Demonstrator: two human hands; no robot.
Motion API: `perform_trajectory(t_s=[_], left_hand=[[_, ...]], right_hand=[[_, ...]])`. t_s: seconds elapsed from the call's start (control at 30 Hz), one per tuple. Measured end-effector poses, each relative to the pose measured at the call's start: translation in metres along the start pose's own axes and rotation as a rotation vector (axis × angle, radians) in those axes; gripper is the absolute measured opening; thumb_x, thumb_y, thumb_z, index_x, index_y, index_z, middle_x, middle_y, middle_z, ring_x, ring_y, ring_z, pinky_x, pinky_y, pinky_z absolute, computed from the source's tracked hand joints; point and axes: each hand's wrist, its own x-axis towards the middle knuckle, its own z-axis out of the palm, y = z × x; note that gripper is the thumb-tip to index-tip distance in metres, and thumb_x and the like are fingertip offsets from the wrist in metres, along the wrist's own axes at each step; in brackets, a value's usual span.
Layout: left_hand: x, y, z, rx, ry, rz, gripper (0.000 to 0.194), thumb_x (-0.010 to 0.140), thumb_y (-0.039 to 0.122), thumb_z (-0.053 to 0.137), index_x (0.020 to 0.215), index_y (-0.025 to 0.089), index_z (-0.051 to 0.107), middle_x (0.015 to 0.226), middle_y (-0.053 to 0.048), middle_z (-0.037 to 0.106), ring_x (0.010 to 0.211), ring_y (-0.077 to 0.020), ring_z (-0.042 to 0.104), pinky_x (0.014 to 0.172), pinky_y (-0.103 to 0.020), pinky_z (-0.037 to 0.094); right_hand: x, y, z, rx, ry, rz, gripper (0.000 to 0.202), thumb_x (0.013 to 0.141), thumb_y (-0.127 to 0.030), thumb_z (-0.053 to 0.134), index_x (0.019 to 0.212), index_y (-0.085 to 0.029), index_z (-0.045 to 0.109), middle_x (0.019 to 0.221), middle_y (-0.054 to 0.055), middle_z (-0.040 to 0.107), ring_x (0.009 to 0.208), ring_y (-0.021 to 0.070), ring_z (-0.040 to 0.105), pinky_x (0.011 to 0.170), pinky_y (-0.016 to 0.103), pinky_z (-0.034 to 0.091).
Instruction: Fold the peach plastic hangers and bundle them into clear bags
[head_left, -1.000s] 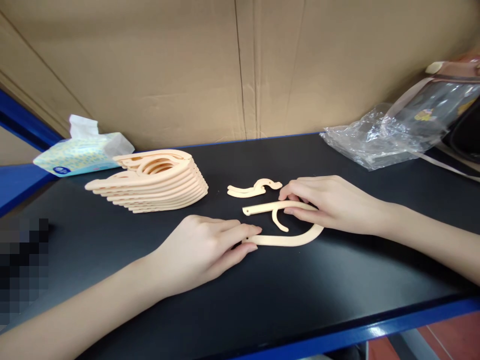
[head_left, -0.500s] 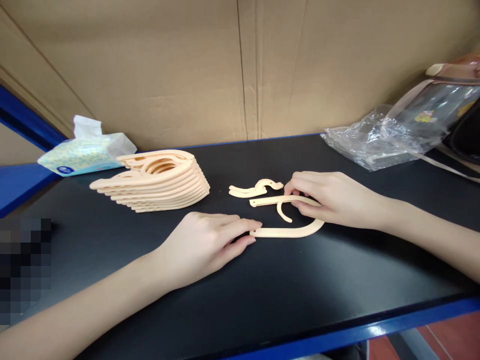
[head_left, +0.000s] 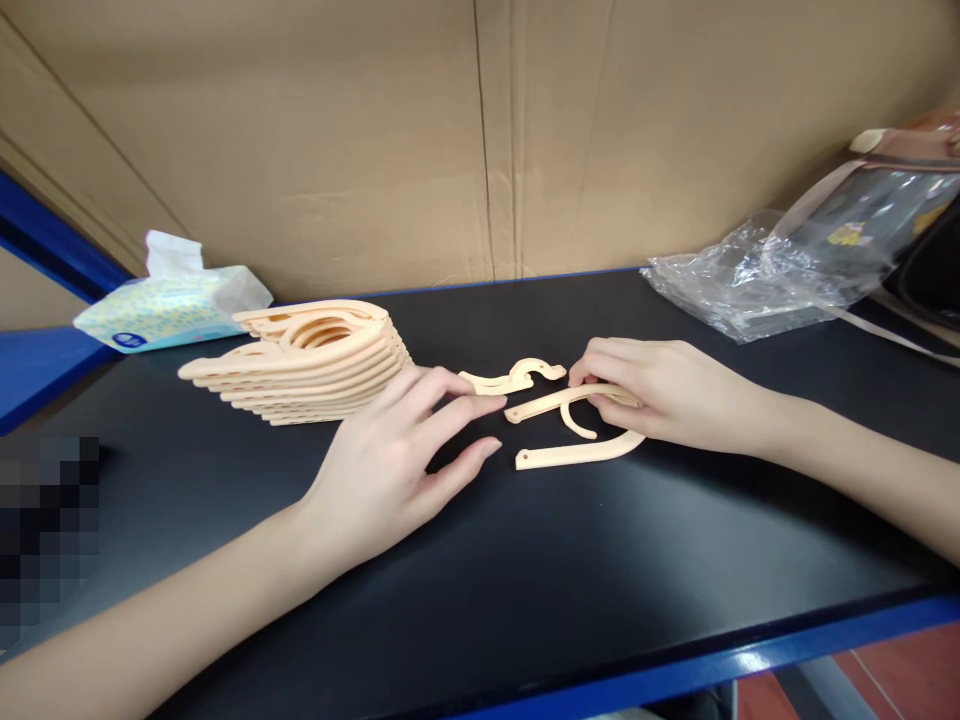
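Note:
My right hand (head_left: 649,390) grips a cream plastic folding hanger at its bent right end. One hanger arm (head_left: 551,402) slants up from the table toward my fingers, with a curved hook beneath it. A second arm (head_left: 574,455) lies nearer me, its holed end pointing left; whether both are joined is hidden under my hand. My left hand (head_left: 420,450) hovers just left of these arms, thumb and index finger apart and holding nothing. Behind its fingertips lies a separate small cream hook piece (head_left: 517,378), partly covered by the index finger.
A neat stack of several cream folded hangers (head_left: 300,375) stands behind my left hand. Farther left is a tissue pack (head_left: 172,305). A crumpled clear plastic bag (head_left: 750,280) and a transparent bag with straps (head_left: 862,220) lie at back right. Cardboard (head_left: 360,150) lines the back.
My left hand has let go of the near arm's end and moved up and slightly left, its fingers parting. The near arm has shifted right, and the far arm has tilted.

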Motion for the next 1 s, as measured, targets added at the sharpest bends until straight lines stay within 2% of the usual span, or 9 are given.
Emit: perform_trajectory(t_s=[0.07,0.13,0.23,0.37,0.47,0.63,0.83,1.0], left_hand=[[0.0,-0.002,0.0,0.027,-0.041,0.005,0.031,0.104,0.027,0.054,0.128,0.014,0.066,0.126,-0.014,0.066,0.12,-0.0291,0.06,0.1,-0.043,0.05],[-0.001,-0.003,0.002,0.044,-0.094,0.007,0.038,0.104,0.03,0.053,0.136,0.013,0.061,0.14,-0.017,0.06,0.137,-0.0348,0.05,0.109,-0.052,0.046],[-0.005,-0.004,0.008,0.074,-0.161,-0.002,0.047,0.106,0.038,0.048,0.144,0.012,0.054,0.151,-0.019,0.051,0.146,-0.0386,0.041,0.114,-0.061,0.041],[-0.007,-0.005,0.01,0.051,-0.251,-0.066,0.053,0.108,0.045,0.04,0.146,0.011,0.051,0.151,-0.019,0.053,0.142,-0.0361,0.048,0.116,-0.062,0.039],[-0.006,-0.005,0.009,0.034,-0.27,-0.089,0.054,0.108,0.046,0.039,0.147,0.01,0.051,0.15,-0.018,0.054,0.14,-0.0347,0.05,0.116,-0.061,0.038],[-0.004,-0.003,0.007,0.053,-0.228,-0.087,0.05,0.107,0.043,0.043,0.14,0.007,0.057,0.141,-0.018,0.06,0.121,-0.0343,0.06,0.103,-0.055,0.05],[-0.003,-0.005,0.009,0.08,-0.15,-0.049,0.033,0.106,0.027,0.047,0.128,0.011,0.064,0.123,-0.013,0.067,0.122,-0.033,0.056,0.102,-0.05,0.047],[-0.003,-0.007,0.008,0.134,-0.121,-0.04,0.028,0.106,0.017,0.043,0.117,0.013,0.068,0.105,-0.009,0.07,0.1,-0.0279,0.06,0.085,-0.042,0.047]], right_hand=[[0.0,0.0,-0.001,-0.005,-0.011,0.01,0.019,0.097,-0.02,0.043,0.104,-0.02,0.061,0.099,0.004,0.063,0.081,0.0181,0.063,0.068,0.032,0.046],[0.0,0.0,-0.001,-0.012,-0.025,0.024,0.02,0.098,-0.021,0.041,0.104,-0.021,0.06,0.1,0.005,0.063,0.082,0.0187,0.063,0.069,0.032,0.047],[0.001,0.001,-0.002,-0.013,-0.028,0.034,0.021,0.098,-0.022,0.04,0.104,-0.022,0.06,0.101,0.006,0.064,0.083,0.0191,0.063,0.069,0.032,0.047],[0.0,0.002,-0.002,-0.004,-0.032,0.039,0.021,0.099,-0.022,0.039,0.104,-0.021,0.06,0.102,0.006,0.063,0.082,0.0187,0.062,0.069,0.033,0.047],[0.0,0.002,-0.002,-0.002,-0.042,0.046,0.023,0.099,-0.023,0.039,0.104,-0.02,0.061,0.102,0.006,0.062,0.083,0.0188,0.062,0.07,0.033,0.047],[0.0,0.002,-0.002,-0.004,-0.045,0.045,0.022,0.099,-0.022,0.04,0.106,-0.021,0.061,0.102,0.005,0.061,0.082,0.0185,0.063,0.07,0.033,0.047],[-0.001,0.002,-0.002,-0.006,-0.046,0.048,0.023,0.099,-0.024,0.039,0.106,-0.021,0.061,0.103,0.006,0.062,0.082,0.0187,0.062,0.07,0.033,0.047],[-0.001,0.002,-0.002,-0.007,-0.05,0.057,0.026,0.1,-0.025,0.039,0.109,-0.02,0.063,0.104,0.006,0.062,0.08,0.0181,0.062,0.069,0.034,0.048]])
